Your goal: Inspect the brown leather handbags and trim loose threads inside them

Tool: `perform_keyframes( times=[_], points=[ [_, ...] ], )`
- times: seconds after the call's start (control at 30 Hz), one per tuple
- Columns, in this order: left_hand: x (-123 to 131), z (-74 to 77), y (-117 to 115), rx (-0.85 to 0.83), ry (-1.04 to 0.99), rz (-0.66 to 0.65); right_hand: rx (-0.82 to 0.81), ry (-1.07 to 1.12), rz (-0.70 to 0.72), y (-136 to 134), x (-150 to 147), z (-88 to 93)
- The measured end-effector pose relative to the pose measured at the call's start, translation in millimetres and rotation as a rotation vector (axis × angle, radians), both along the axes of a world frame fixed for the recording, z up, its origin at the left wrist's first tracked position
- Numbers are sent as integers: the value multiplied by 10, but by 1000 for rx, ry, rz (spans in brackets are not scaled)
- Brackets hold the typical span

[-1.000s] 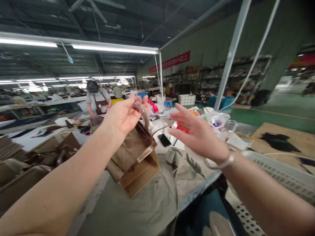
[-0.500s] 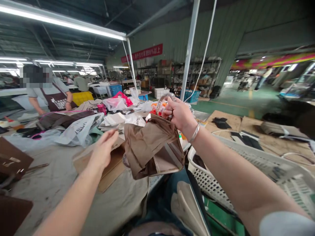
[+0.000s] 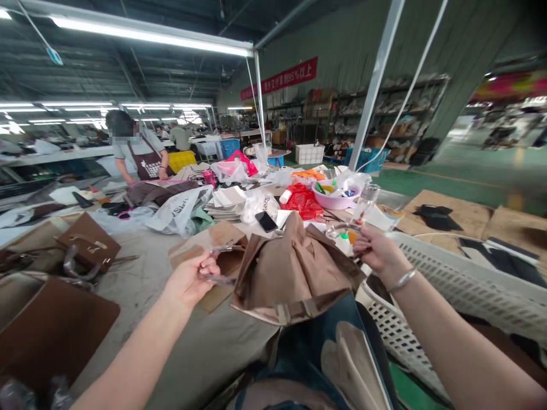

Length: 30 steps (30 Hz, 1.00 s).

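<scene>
Here, crumpled brown fabric bag between left hand, right hand.

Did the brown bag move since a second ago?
Yes. The bag went right, from over the table to its edge beside the white basket.

Brown bag — crumpled, slung between its clear handles.

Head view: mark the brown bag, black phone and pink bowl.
brown bag point(image 3: 294, 273), head view, crumpled front panel.
black phone point(image 3: 266, 221), head view, screen centre.
pink bowl point(image 3: 337, 203), head view, front wall.
</scene>
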State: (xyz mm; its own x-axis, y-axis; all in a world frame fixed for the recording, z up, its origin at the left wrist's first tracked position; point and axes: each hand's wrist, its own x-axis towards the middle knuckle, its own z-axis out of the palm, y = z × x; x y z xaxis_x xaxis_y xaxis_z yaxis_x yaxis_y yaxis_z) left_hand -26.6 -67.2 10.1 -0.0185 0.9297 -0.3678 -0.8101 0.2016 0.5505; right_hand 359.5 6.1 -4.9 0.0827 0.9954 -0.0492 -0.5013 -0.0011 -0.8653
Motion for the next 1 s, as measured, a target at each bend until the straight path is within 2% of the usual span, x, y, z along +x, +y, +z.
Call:
perform_keyframes(
  times=[0.1,0.17,0.23,0.3,0.4,0.5,0.53,0.63,0.7,0.77,0.83,0.93,1.0],
  points=[
    [-9,132,-27,32,-20,3,-149,-30,37,40,34,-312],
    [66,226,-15,-19,-5,47,-204,-47,53,17,-20,-386],
    [138,294,14,12,14,11,-188,-69,81,-11,-83,-384],
    [171,317,51,81,26,19,-85,-203,51,-19,-127,-358],
    [155,283,91,63,88,83,13,-620,-110,-4,-168,-348],
    [98,220,63,171,245,-44,65,-790,-218,-88,-239,-350],
    [72,194,37,230,315,-79,139,-796,-266,-166,-279,-344],
    [-37,67,-68,361,534,-60,457,-898,-414,-553,-431,-349],
    [-126,-72,-148,376,703,-68,695,-1063,-304,-877,-539,-429],
    [-210,-239,-234,328,901,-126,873,-1132,-40,-1174,-648,-591],
    [-261,-407,-318,266,1100,-250,861,-1158,259,-1399,-755,-794],
    [-247,-612,-397,214,1368,-445,795,-1192,598,-1582,-884,-1030],
    [-188,-711,-393,213,1545,-460,740,-1251,752,-1626,-930,-1071]
  ],
)
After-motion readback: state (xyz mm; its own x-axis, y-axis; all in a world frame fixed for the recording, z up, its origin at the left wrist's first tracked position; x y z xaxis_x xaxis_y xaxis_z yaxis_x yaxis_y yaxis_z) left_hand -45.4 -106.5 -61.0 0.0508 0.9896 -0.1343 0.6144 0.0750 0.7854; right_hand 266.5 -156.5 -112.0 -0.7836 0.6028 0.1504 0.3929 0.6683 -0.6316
